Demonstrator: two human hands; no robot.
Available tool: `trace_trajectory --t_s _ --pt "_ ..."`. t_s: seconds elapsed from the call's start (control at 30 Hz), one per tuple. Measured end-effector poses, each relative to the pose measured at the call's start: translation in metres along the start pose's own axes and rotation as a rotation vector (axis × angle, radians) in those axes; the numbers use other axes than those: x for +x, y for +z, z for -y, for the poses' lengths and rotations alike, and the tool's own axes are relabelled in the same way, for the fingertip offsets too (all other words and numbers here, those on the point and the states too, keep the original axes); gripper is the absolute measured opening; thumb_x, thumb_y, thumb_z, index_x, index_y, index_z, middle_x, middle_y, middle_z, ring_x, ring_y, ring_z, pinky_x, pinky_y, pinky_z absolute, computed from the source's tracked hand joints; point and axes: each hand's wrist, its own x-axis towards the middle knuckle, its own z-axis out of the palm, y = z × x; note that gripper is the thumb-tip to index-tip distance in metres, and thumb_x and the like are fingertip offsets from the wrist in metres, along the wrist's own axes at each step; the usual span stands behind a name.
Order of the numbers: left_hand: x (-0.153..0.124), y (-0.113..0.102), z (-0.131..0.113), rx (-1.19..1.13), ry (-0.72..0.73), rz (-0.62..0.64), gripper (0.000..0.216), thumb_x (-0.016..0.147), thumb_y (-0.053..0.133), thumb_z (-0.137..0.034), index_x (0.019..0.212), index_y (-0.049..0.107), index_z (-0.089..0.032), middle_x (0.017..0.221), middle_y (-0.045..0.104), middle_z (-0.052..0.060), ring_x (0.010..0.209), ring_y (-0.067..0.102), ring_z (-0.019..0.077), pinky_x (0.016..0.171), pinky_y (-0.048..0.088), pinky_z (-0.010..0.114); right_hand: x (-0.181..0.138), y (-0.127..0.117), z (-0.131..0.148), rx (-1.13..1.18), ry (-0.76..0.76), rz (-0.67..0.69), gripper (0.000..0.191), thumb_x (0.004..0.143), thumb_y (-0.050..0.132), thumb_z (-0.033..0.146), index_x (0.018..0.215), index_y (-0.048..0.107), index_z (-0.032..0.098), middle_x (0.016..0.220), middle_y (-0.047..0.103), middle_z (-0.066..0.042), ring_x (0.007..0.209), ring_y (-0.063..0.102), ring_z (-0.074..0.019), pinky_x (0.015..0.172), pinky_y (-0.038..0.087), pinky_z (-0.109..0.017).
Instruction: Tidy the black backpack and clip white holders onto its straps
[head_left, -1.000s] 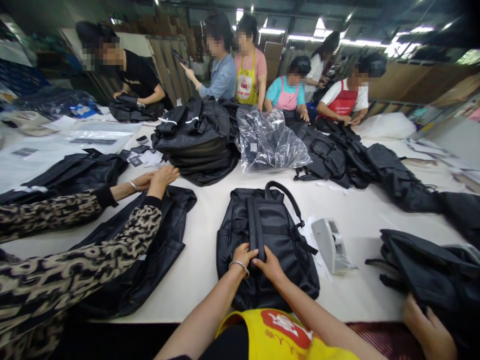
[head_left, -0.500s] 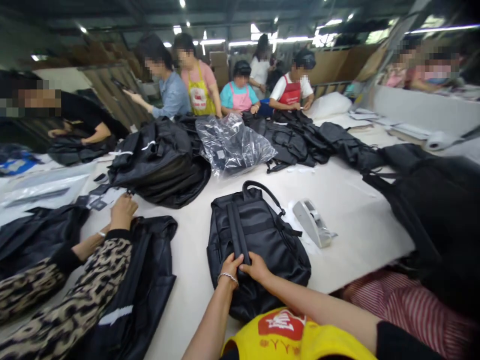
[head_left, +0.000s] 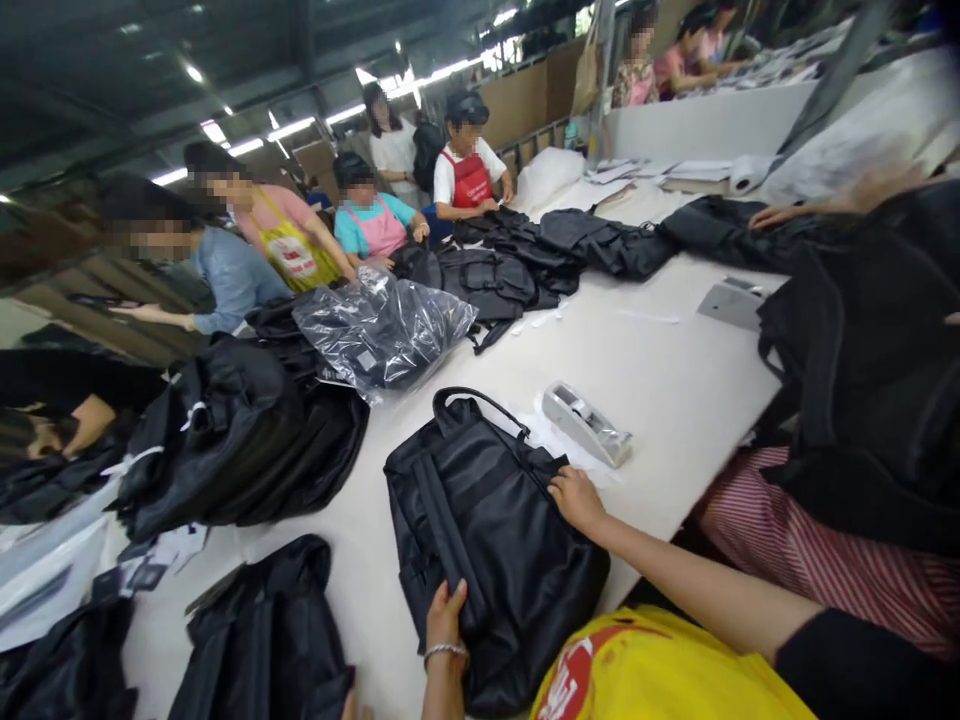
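Note:
A black backpack (head_left: 517, 510) lies on the table in front of me, strap side up, its top handle pointing away. My left hand (head_left: 445, 622), with a bracelet at the wrist, is at the lower end of the left shoulder strap (head_left: 444, 520). Its thumb and forefinger close on the strap edge; the other fingers are hidden. Over at the bag's right side, my right hand (head_left: 577, 498) has its fingers closed on the right shoulder strap (head_left: 551, 462). A grey tape dispenser (head_left: 589, 422) sits just beyond that hand.
A clear plastic bag (head_left: 386, 325) with something dark inside lies behind the backpack, beside piled black bags (head_left: 232, 440). Another black backpack (head_left: 259, 640) is at left, a person's fingers at its edge. A second dispenser (head_left: 731, 303) stands right. Several people work around the table (head_left: 667, 400).
My right hand has left the left strap and moved right to the other strap. My left hand stays by the left strap. The view has tilted and turned right; the neighbour's patterned sleeves have left view.

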Motion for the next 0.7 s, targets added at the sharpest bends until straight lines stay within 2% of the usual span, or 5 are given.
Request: trace_trajectory --t_s 0.1,0.23,0.37,0.5,0.7 --pt "-0.002 -0.003 0.005 0.033 -0.004 -0.053 0.039 0.056 0.065 -0.026 0.093 0.053 -0.023 0.088 0.064 0.001 0.094 0.054 0.0176 0.084 0.046 0.028 -0.003 0.011 0.001 0.064 -0.055 0.019 0.028 0.075 0.037 0.028 0.086 0.060 0.016 0.090 0.056 -0.009 0.088 0.048 -0.0184 0.080 0.033 -0.028" --pt "-0.006 -0.005 0.008 0.033 -0.040 -0.117 0.042 0.057 0.064 -0.028 0.097 0.051 -0.025 0.088 0.064 0.001 0.094 0.055 0.0178 0.082 0.047 0.028 0.021 -0.006 -0.012 0.092 -0.051 0.143 0.031 0.075 0.037 0.036 0.071 0.062 0.018 0.075 0.061 -0.006 0.074 0.053 -0.0159 0.069 0.035 -0.026" --pt "-0.006 0.003 0.007 0.025 -0.072 -0.205 0.047 0.056 0.065 -0.022 0.100 0.050 -0.018 0.086 0.064 0.005 0.088 0.057 0.0181 0.080 0.048 0.030 0.066 -0.023 -0.038 -0.007 0.033 -0.012 0.028 0.077 0.036 0.032 0.083 0.059 0.017 0.082 0.061 -0.006 0.079 0.053 -0.0147 0.070 0.036 -0.024" --pt "-0.007 0.012 0.005 -0.018 -0.072 -0.229 0.046 0.057 0.065 -0.018 0.101 0.051 -0.015 0.077 0.065 0.005 0.083 0.059 0.0186 0.078 0.048 0.032 0.094 -0.007 -0.044 -0.215 0.013 -0.013 0.023 0.076 0.039 0.025 0.088 0.056 0.014 0.090 0.056 -0.010 0.080 0.053 -0.0172 0.066 0.039 -0.026" --pt "-0.010 0.015 0.005 -0.033 -0.040 -0.229 0.040 0.056 0.065 -0.018 0.095 0.054 -0.017 0.072 0.065 0.004 0.083 0.059 0.0191 0.077 0.049 0.032 0.098 0.019 -0.039 -0.292 0.023 0.004 0.027 0.075 0.030 0.008 0.082 0.056 0.008 0.090 0.053 -0.016 0.079 0.053 -0.0218 0.061 0.040 -0.030"
